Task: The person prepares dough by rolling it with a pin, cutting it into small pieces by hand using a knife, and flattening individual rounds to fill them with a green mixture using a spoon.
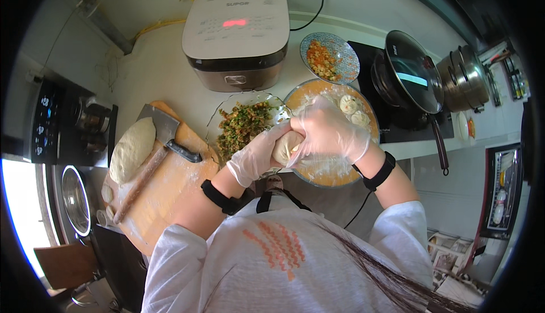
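Both my hands wear clear plastic gloves. My left hand (255, 153) cups a pleated dough bun (286, 148) from the left and below. The fingers of my right hand (325, 128) press on the bun's upper right edge. Behind my left hand stands a clear bowl of chopped green and brown filling (242, 123). Under and behind my right hand lies a round floured board (340, 176) with formed buns (349, 104) on it. A patterned bowl (350, 53) beyond it holds diced orange and yellow food.
On the left a wooden cutting board (170, 194) carries a large dough lump (133, 150), a cleaver (164, 125) and a rolling pin (140, 185). A Supor rice cooker (236, 36) stands at the back. A lidded pan (413, 74) and stacked steel pots (464, 79) are on the right.
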Demonstrator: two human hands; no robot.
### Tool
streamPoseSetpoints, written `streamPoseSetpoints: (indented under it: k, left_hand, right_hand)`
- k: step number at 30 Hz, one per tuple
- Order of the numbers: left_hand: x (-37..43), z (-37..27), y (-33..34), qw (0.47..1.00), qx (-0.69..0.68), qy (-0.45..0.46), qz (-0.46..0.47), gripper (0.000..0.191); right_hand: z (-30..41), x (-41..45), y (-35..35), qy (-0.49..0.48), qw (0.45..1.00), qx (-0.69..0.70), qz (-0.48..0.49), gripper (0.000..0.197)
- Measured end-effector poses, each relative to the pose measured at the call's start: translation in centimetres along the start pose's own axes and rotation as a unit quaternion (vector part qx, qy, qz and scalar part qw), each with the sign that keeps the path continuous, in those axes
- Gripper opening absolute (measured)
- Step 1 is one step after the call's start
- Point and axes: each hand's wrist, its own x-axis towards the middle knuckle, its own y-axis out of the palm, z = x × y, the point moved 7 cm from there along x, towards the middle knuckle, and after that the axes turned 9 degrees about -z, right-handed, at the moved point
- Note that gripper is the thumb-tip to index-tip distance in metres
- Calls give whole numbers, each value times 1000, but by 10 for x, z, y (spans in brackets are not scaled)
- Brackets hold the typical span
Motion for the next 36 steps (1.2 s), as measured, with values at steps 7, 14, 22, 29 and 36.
streamPoseSetpoints:
  k: [7, 14, 22, 29, 36]
  left_hand:
    - [5, -2, 15, 984, 75, 151, -62, 48]
    - [18, 31, 26, 845, -496, -179, -84, 41]
    - [16, 40, 42, 926, -344, -145, -62, 43]
    - [-7, 71, 94, 896, -316, -286, 123, 74]
    - [-6, 21, 54, 969, -168, -165, 72, 81]
  right_hand:
    - [-28, -7, 8, 183, 975, -83, 100, 59]
    - [-43, -62, -49, 418, 866, 230, -149, 54]
    - [36, -114, 5, 379, 857, 91, -338, 108]
    - [40, -188, 66, 578, 463, 547, -390, 81]
    - [-46, -250, 48, 634, 536, 406, -382, 46]
